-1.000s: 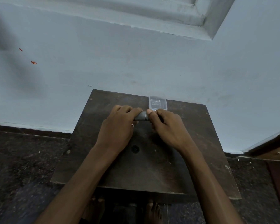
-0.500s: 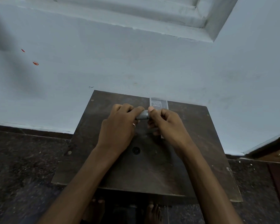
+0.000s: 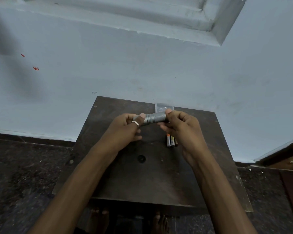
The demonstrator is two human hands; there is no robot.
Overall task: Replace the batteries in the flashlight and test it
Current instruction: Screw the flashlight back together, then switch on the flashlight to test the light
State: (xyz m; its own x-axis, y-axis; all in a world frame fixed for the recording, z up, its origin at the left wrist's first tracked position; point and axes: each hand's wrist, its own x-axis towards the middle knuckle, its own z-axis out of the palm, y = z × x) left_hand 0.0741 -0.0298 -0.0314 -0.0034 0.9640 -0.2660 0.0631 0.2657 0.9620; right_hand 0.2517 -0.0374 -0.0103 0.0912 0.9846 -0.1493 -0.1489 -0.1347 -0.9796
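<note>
A small silver flashlight (image 3: 155,117) with a knurled barrel is held level above the far part of the dark wooden table (image 3: 152,179). My left hand (image 3: 125,129), a ring on one finger, grips its left end. My right hand (image 3: 181,127) grips its right end, thumb on top. Three small batteries (image 3: 171,140) with orange ends lie side by side on the table just below my right hand. The flashlight's left end is hidden by my left fingers.
A small clear plastic box (image 3: 164,107) sits at the table's far edge against the pale blue wall. A dark round hole (image 3: 141,158) marks the table's middle. Dark stone floor surrounds the table; my bare feet (image 3: 159,223) show below its near edge. A wooden door edge (image 3: 287,159) is at right.
Both hands have lifted the flashlight off the table and turned outward, so more of its barrel shows. The batteries under my right hand have come into view.
</note>
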